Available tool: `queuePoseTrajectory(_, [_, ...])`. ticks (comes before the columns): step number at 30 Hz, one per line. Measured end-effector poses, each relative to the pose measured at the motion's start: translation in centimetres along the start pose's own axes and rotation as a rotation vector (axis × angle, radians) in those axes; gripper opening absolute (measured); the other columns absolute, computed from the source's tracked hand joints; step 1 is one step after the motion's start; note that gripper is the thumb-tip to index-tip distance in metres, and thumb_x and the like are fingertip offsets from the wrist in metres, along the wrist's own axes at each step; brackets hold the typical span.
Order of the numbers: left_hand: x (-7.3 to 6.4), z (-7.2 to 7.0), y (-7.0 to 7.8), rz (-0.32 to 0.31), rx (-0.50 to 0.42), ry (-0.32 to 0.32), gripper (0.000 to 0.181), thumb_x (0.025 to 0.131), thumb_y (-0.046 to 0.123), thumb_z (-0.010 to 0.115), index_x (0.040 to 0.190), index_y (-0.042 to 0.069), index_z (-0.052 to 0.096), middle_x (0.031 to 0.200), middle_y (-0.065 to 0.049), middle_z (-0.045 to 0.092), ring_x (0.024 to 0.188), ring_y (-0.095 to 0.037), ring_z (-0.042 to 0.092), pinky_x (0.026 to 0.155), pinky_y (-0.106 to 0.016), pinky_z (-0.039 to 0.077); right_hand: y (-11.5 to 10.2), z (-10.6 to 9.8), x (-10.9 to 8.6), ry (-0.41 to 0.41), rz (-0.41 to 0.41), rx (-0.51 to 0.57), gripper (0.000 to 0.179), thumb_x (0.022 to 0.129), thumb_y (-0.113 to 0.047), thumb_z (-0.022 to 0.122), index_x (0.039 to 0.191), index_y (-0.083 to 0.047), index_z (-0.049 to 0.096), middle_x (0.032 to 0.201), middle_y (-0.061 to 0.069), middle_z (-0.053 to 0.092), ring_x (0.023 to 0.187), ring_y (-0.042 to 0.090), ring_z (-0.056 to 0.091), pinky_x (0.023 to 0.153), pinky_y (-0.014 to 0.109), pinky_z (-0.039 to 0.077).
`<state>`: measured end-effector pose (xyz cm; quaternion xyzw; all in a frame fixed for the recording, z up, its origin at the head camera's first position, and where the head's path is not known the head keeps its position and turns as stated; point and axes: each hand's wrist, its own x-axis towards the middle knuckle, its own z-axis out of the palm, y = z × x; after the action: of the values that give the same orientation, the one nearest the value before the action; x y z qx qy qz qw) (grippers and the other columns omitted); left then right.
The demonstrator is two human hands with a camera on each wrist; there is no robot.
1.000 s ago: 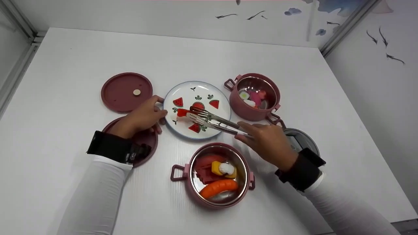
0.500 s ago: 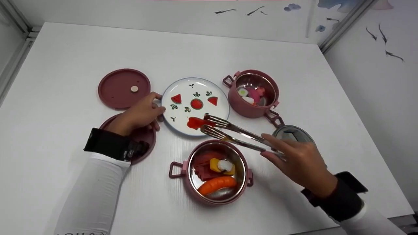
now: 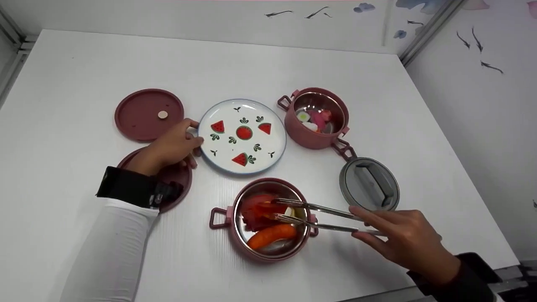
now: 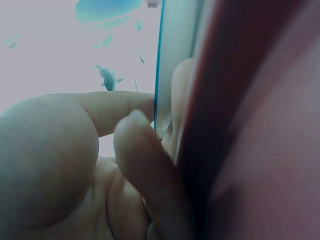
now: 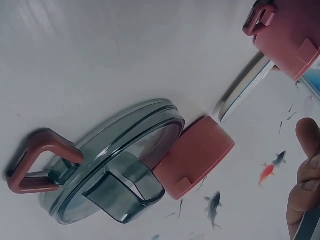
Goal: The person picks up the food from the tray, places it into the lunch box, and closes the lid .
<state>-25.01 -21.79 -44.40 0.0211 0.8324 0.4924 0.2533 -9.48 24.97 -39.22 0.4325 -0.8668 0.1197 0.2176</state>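
"On the near side of the table [image 3: 184,268], what does the right hand [image 3: 405,239] hold?"
"Metal tongs [image 3: 333,212], their tips at a red piece [image 3: 265,208] within the near pot's [image 3: 268,256] rim."
"And the left hand [image 3: 174,144]?"
"It grips the edge of the plate [image 3: 268,140]; past it, rightward, another pot [image 3: 312,140] contains toy food [image 3: 319,121]."

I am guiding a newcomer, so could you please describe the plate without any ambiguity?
On the white table, look between the two dark red discs and the far pot. The plate lies there, with the left hand at its rim. Unlike those neighbours, it is white with watermelon pictures.
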Motion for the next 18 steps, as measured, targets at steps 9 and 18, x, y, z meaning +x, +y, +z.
queuePoseTrajectory(9, [-0.05,-0.27,-0.11,0.006,0.008,0.006,0.052,0.106,0.025,0.045,0.15,0.008,0.024,0.1,-0.014,0.064,0.061,-0.015,0.069,0.055,-0.026,0.052,-0.16,0.05,0.16,-0.037,0.007,-0.006,0.046,0.1,-0.05,0.053,0.12,-0.014,0.073,0.074,-0.003,0.074,0.052,0.004,0.062,0.048,0.019,0.048])
queuePoseTrajectory(18, [-0.18,-0.11,0.04,0.016,0.012,-0.002,0.053,0.105,0.024,0.045,0.15,0.006,0.024,0.098,-0.014,0.065,0.061,-0.015,0.069,0.055,-0.026,0.053,-0.05,0.09,0.22,0.008,-0.02,-0.005,0.048,0.098,-0.05,0.058,0.124,-0.011,0.071,0.079,-0.001,0.075,0.055,0.007,0.064,0.048,0.02,0.049])
